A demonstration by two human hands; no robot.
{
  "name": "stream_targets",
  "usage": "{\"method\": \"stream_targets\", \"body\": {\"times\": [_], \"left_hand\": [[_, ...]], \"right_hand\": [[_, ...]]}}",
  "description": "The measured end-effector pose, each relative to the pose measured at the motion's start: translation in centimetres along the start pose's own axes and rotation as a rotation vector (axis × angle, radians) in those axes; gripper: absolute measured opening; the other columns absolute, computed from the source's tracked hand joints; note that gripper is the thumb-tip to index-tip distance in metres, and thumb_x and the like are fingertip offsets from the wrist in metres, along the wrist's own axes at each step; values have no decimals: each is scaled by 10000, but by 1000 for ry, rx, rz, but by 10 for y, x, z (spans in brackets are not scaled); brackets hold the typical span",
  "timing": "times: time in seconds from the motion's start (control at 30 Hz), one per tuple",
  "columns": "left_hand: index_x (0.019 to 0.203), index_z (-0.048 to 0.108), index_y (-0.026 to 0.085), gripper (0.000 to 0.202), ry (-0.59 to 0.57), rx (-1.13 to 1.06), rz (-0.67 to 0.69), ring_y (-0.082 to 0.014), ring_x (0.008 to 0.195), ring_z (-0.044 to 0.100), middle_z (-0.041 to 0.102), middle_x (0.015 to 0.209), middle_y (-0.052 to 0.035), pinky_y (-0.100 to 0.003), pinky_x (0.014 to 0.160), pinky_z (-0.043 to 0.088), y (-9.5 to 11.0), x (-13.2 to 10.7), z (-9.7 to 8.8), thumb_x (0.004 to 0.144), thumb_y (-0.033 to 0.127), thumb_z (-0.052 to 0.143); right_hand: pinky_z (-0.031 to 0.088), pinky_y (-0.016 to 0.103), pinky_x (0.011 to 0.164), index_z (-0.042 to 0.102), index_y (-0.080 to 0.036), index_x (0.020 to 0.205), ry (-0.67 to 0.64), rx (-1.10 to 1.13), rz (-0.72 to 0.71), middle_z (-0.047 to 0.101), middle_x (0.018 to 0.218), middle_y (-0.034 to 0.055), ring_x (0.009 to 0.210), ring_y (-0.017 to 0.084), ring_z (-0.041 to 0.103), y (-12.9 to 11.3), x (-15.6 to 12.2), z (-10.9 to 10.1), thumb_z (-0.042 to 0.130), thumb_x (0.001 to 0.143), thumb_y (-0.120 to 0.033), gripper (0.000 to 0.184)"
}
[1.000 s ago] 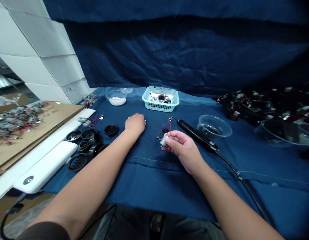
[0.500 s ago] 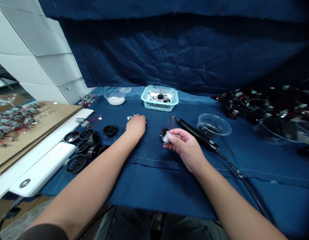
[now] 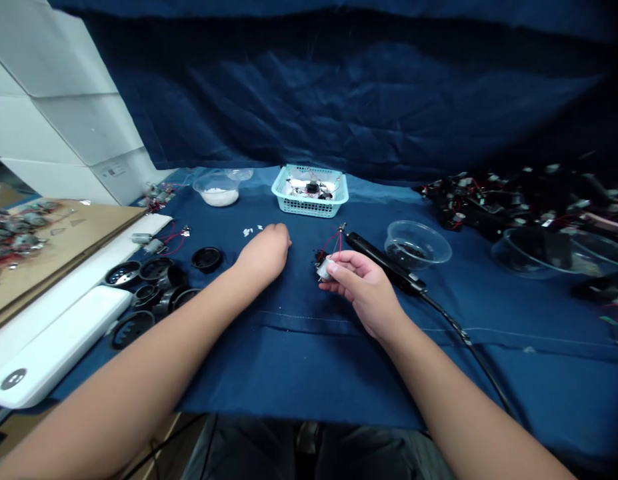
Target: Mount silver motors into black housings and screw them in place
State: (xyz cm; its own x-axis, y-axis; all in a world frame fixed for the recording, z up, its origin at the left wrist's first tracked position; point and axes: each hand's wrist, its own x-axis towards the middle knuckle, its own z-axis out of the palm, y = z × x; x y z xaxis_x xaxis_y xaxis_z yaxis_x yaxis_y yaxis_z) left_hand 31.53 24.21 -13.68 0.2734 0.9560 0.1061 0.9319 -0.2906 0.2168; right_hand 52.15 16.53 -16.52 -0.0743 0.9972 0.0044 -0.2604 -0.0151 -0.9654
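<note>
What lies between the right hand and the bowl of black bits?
The head view shows a black corded tool between the right hand and the bowl.

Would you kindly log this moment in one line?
right hand: holds wired motor; left hand: near white pieces; basket: beyond both hands
</note>
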Motion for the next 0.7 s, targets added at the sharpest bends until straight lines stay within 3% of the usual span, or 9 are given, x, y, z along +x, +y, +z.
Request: {"method": "stream_targets", "body": {"times": [0.1, 0.17, 0.23, 0.33, 0.47, 0.7], "left_hand": [[1114, 656, 194, 129, -10, -145, 195, -205, 1086, 695, 736, 1139, -62, -305, 996, 522, 7, -29, -2, 1077, 226, 536], [1151, 640, 243, 128, -46, -342, 315, -148, 972, 698, 745, 1119, 2, -262, 891, 521, 9, -49, 0, 1064, 215, 549], [1186, 598, 260, 158, -76, -535, 320, -127, 803, 667, 749, 1032, 34, -260, 760, 500, 10, -61, 6, 1030, 253, 620], [1210, 547, 263, 284, -151, -674, 310, -124, 735, 637, 746, 974, 48, -264, 701, 470, 7, -65, 14, 972, 274, 702], [1191, 550, 266, 279, -257, -725, 372, -113, 730, 627, 759, 1016, 45, -258, 690, 466, 2, -61, 22, 959, 240, 702], [1270, 501, 279, 398, -381, -932, 414, -117, 786, 696, 769, 1002, 54, -251, 742, 520, 13, -71, 24, 942, 185, 707]], "right_hand": [[654, 370, 833, 754, -216, 1038, -4, -13, -4, 781, 966, 40, 860, 183, 737, 0, -1, 0, 929, 792, -485, 404], [655, 375, 845, 756, -217, 1033, -7, -24, -3, 783, 969, 42, 882, 193, 743, 0, 0, 0, 926, 787, -491, 405], [655, 379, 855, 756, -219, 1024, -6, -37, -4, 784, 978, 41, 887, 194, 745, 1, 0, 1, 921, 787, -497, 400], [651, 369, 845, 760, -221, 1010, 2, -70, -11, 785, 974, 34, 842, 176, 737, 0, 2, 1, 925, 785, -482, 382], [639, 355, 850, 770, -221, 974, 9, -136, -25, 792, 920, 32, 812, 172, 745, -7, -2, 1, 954, 760, -434, 354], [673, 357, 792, 768, -227, 1015, -9, -368, -58, 816, 946, 63, 848, 215, 790, -17, -38, -11, 905, 831, -401, 288]]}}
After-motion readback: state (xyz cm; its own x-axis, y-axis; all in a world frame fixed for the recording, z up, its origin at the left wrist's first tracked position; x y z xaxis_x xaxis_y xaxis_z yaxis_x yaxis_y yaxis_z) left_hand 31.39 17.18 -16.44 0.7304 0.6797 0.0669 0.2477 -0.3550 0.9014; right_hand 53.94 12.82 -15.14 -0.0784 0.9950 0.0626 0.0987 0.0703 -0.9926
